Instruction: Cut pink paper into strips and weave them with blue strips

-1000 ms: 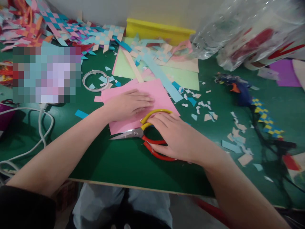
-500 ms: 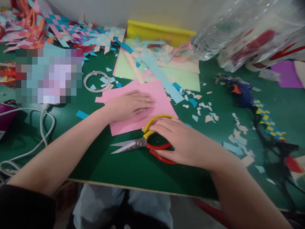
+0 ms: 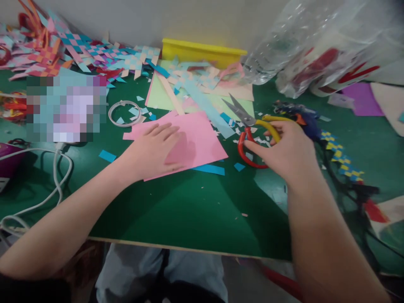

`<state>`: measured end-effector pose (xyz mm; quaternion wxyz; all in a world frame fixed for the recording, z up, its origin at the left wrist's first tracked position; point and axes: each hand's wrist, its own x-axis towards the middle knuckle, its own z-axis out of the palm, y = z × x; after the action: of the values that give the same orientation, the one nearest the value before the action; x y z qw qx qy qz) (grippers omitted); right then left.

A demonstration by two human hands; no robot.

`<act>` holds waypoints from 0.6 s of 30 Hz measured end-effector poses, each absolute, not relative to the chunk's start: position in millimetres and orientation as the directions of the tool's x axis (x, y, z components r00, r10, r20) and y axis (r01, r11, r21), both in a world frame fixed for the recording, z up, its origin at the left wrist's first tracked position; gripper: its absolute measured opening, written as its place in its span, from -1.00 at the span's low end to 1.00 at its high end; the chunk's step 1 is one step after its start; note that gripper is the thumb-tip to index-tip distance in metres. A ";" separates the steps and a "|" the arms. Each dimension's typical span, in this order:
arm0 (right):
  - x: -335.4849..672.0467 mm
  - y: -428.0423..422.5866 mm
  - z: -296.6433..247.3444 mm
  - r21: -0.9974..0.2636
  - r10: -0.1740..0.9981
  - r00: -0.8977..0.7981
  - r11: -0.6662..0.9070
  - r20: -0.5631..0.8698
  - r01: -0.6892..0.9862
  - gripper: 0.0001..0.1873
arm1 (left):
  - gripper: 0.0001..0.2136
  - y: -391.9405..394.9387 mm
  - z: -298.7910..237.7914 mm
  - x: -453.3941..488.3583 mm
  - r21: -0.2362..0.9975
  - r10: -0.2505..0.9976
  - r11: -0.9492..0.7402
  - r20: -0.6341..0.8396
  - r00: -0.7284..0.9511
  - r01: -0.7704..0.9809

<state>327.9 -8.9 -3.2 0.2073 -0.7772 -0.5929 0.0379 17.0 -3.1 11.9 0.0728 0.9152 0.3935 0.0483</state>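
Observation:
My left hand (image 3: 154, 151) rests with its fingers spread over a sheet of pink paper (image 3: 198, 139) on the green table. In my right hand (image 3: 287, 143) is a pair of scissors (image 3: 249, 120) with one yellow and one red handle. Their blades stand apart and point up and to the left, over the scraps right of the pink paper. A blue paper strip (image 3: 210, 169) sticks out from under the pink sheet's lower edge.
Behind the pink sheet lie light green paper (image 3: 153, 94) and a pale blue strip (image 3: 205, 109). A tape roll (image 3: 110, 113) sits at left. Woven paper pieces (image 3: 82, 46) pile up at back left. A yellow tray (image 3: 202, 52) and plastic-wrapped containers (image 3: 315, 67) stand at the back.
My right hand has carried the scissors up and to the right, turning the blades away from me. My left hand has slid slightly left, its fingers spreading. The blue strip has come into view.

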 end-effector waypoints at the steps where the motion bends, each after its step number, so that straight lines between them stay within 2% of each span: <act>1: 329.0 -6.4 -5.6 -0.371 0.937 0.307 -0.229 0.165 0.900 -0.35 | -0.26 -8.2 11.9 16.8 0.149 0.722 -0.684 0.000 0.692 0.714; 3: 331.0 -2.8 -10.2 -0.377 0.938 0.310 -0.233 0.157 0.896 -0.31 | -0.19 -14.3 10.5 14.6 0.113 0.712 -0.695 -0.034 0.702 0.710; 6: 331.3 -1.6 -15.7 -0.365 0.936 0.261 -0.163 0.237 0.917 -0.33 | -0.24 -14.1 7.9 8.8 0.098 0.672 -0.736 -0.023 0.740 0.670; 10: 326.2 -6.4 -15.2 -0.294 0.891 0.124 0.012 0.438 0.956 -0.59 | -0.51 -11.0 10.8 5.8 0.114 0.588 -0.805 0.021 0.809 0.582; 12: 323.7 -9.3 -12.0 -0.287 0.875 0.066 0.085 0.480 0.954 -0.67 | -0.65 -12.8 15.2 7.5 0.129 0.570 -0.817 0.029 0.821 0.562; 14: 322.2 -11.6 -9.2 -0.292 0.866 0.011 0.157 0.499 0.943 -0.72 | -0.69 -16.4 20.0 10.1 0.137 0.593 -0.801 0.041 0.804 0.583; 18: 319.3 -13.2 -8.4 -0.300 0.837 -0.026 0.224 0.546 0.927 -0.78 | -0.70 -21.5 26.9 13.3 0.156 0.726 -0.687 0.127 0.676 0.709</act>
<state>319.3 -13.2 -8.4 0.3226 -0.6190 -0.7127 -0.0697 13.3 -21.5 26.9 0.0470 0.9141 0.3926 0.0896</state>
